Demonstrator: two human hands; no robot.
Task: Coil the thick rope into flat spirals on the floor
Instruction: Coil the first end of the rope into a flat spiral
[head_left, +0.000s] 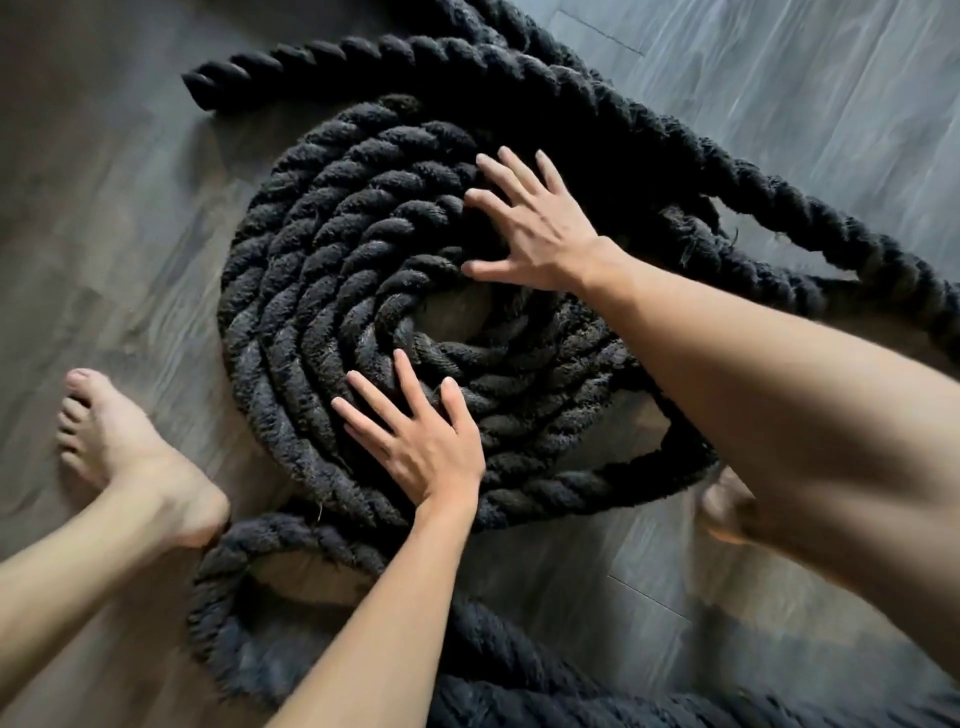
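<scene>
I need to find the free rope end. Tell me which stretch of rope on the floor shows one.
The stretch at top left, beyond the spiral: its blunt rope end lies bare on the floor. The other stretches run out of frame.

the thick rope (332, 291) is black throughout, its fuzzy strands twisted into a repeating diagonal ridge pattern, with dusty grey-brown wear showing on the inner turns of the spiral and a slightly bluish charcoal cast on the loops nearest the camera. the floor (104, 249) is dark grey-brown plank with streaky wood grain and thin dark seam lines, paling to a cooler silver-grey toward the upper right where light falls on it.
</scene>
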